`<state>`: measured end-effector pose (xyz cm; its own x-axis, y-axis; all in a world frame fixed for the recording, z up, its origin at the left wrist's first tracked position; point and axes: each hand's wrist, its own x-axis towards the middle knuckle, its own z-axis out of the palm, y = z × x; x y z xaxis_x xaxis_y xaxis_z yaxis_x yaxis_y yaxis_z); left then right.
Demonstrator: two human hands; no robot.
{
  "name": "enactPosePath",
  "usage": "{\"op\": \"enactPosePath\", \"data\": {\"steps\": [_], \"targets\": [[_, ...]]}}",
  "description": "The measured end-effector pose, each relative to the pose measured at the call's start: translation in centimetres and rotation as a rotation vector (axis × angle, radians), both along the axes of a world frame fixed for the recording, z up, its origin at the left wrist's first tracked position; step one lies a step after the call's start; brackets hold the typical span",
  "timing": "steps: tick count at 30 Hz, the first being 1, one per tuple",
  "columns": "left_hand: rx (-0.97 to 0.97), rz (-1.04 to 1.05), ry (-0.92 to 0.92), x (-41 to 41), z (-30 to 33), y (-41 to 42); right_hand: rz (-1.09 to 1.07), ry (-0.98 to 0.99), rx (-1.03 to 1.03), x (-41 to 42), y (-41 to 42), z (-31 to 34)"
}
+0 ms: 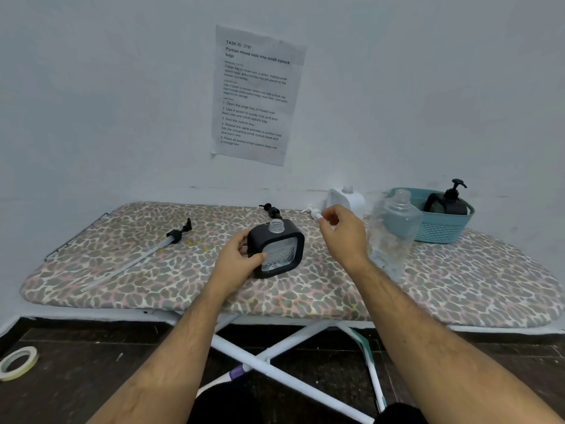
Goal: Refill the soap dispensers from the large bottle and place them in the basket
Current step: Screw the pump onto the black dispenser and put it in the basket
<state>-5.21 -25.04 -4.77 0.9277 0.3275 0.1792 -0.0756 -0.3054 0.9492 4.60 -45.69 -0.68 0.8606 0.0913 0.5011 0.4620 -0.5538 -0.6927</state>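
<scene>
One black dispenser [447, 204] sits capped in the basket [440, 231]. Left hand [237, 264] grips an uncapped black dispenser [276, 247] on the ironing board [153, 280]; right hand [339, 232] pinches the white pump [315, 213]. White dispenser [347, 199] open, large bottle [393, 234] uncapped: two left.

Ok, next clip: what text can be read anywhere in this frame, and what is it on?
All on the paper sheet taped to the wall:
"TASK ID 3797"
"Portion mixed nuts into small ziplock bags"
"1. Open the large bag of mixed nuts"
"3. Seal the ziplock bag"
Small grey headings and paragraph text: too blurred to quote reliably.
Dispensers, large bottle, basket: no readable labels.
</scene>
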Motion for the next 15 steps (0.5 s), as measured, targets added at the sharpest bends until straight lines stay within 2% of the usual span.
{"op": "enactPosePath", "data": {"steps": [15], "targets": [[-0.18,-0.091,-0.03,0.7,-2.0,0.7,0.239,0.306,-0.147,12.1,8.3,-1.2]]}}
